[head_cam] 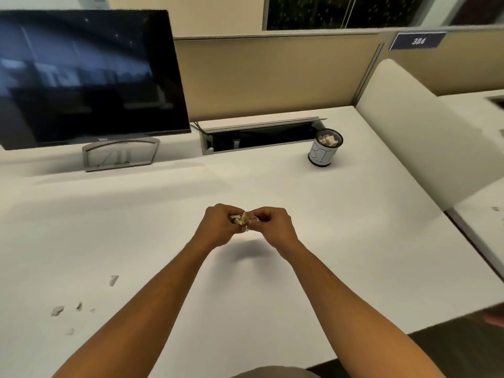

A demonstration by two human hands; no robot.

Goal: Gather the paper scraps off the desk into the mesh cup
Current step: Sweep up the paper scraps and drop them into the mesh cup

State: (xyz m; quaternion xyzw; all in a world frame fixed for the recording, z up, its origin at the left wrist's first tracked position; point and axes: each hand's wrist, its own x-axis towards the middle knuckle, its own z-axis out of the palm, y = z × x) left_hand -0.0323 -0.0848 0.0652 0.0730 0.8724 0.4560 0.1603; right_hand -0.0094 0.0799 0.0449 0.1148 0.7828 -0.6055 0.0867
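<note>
Over the middle of the white desk (pixel 272 192), my left hand (pixel 219 227) and my right hand (pixel 272 227) meet, both pinching a small bunch of crumpled paper scraps (pixel 243 218) between their fingertips. The mesh cup (pixel 324 147) stands upright at the back right, wrapped in a white label, with paper pieces showing inside it. Several small scraps lie loose at the front left: one (pixel 113 280), another (pixel 57 311), and a smaller one (pixel 79 306).
A dark monitor (pixel 87 75) on its stand (pixel 120 155) fills the back left. An open cable tray (pixel 261 136) runs along the back, just left of the cup. A low curved divider (pixel 414 137) bounds the desk on the right. The front edge drops to dark floor at lower right.
</note>
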